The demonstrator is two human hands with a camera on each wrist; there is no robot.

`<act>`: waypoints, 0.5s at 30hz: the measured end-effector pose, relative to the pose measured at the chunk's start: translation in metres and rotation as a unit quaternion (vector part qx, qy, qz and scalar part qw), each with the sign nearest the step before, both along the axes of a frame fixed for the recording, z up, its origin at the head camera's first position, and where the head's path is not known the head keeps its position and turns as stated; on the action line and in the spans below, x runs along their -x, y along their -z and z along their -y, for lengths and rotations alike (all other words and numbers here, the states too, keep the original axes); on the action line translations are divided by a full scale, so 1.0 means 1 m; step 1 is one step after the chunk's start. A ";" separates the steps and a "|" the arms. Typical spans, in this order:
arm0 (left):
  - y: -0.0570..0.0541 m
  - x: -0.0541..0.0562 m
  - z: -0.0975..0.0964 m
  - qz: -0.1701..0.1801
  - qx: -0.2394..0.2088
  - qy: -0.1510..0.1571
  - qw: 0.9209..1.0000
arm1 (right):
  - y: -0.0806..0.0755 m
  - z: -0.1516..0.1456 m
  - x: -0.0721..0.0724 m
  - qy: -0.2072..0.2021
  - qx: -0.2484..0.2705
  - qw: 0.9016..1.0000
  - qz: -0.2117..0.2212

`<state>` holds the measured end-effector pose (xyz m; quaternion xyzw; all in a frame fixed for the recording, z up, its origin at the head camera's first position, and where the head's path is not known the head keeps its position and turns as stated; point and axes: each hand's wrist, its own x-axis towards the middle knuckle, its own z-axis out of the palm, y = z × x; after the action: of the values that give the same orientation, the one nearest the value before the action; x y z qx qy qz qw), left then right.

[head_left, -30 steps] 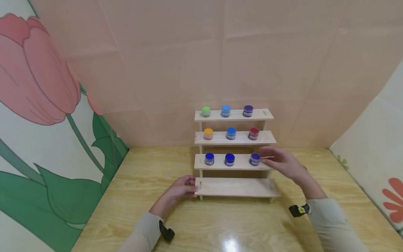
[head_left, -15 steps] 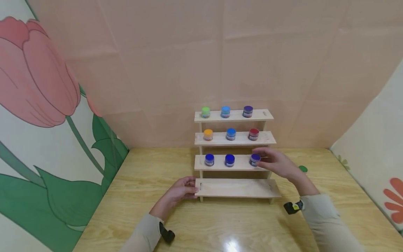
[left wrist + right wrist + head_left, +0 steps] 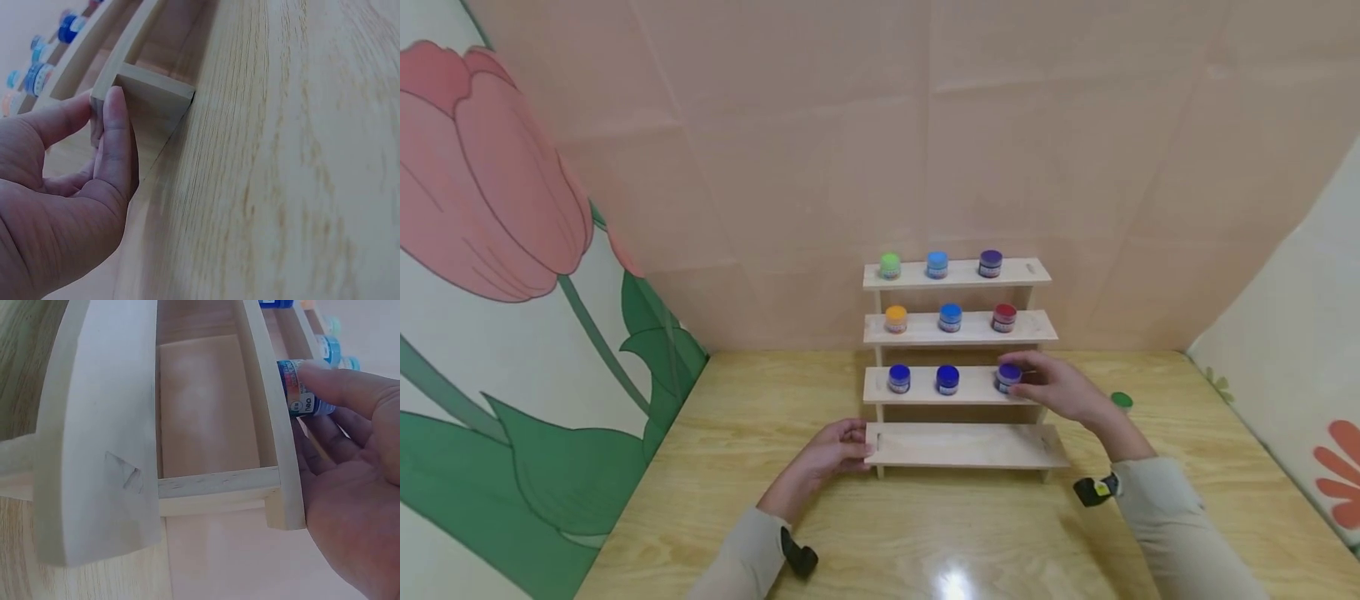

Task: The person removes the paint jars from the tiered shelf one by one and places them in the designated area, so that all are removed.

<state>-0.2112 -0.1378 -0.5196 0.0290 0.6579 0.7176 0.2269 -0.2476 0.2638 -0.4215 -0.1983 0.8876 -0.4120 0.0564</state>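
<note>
A stepped wooden rack [image 3: 962,446] with several tiers stands on the table. My left hand [image 3: 831,450] pinches the left end of its lowest board, thumb and finger on the board's edge in the left wrist view [image 3: 81,169]. On the second tier from the bottom, my right hand [image 3: 1063,390] holds a small purple-lidded paint jar [image 3: 1006,380] at the right end. The right wrist view shows my thumb on that jar's label [image 3: 294,387], the other fingers behind it. Left of it on the same tier stand two blue-lidded jars [image 3: 947,380].
Orange, blue and red-lidded jars [image 3: 1004,318] stand one tier higher. Light green, light blue and purple-lidded jars [image 3: 937,265] line the top board. A green lid [image 3: 1122,401] shows beyond my right wrist. Behind the table [image 3: 760,392] rises a pinkish backdrop [image 3: 805,167].
My right hand has moved slightly left, its fingers now around the purple-lidded jar. The green lid has come into view past the wrist. The left hand stays on the lowest board.
</note>
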 end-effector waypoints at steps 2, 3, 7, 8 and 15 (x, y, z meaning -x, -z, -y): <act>0.000 0.001 0.000 0.001 -0.001 0.000 1.000 | 0.000 -0.001 0.001 -0.002 0.008 1.000 -0.010; -0.001 0.001 0.000 0.001 -0.002 0.000 1.000 | 0.000 -0.003 0.001 -0.002 0.013 1.000 -0.014; -0.001 0.003 -0.001 -0.001 -0.004 0.001 1.000 | 0.001 -0.008 0.001 0.003 0.035 0.999 -0.025; -0.001 0.003 -0.001 -0.002 -0.005 0.002 1.000 | 0.001 -0.011 0.000 0.004 0.038 0.999 -0.027; 0.000 0.003 0.000 0.002 -0.006 0.003 1.000 | 0.003 -0.024 -0.005 0.016 0.065 0.997 -0.034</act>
<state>-0.2144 -0.1377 -0.5199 0.0311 0.6529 0.7210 0.2302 -0.2424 0.2876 -0.4245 -0.2011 0.8635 -0.4624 0.0061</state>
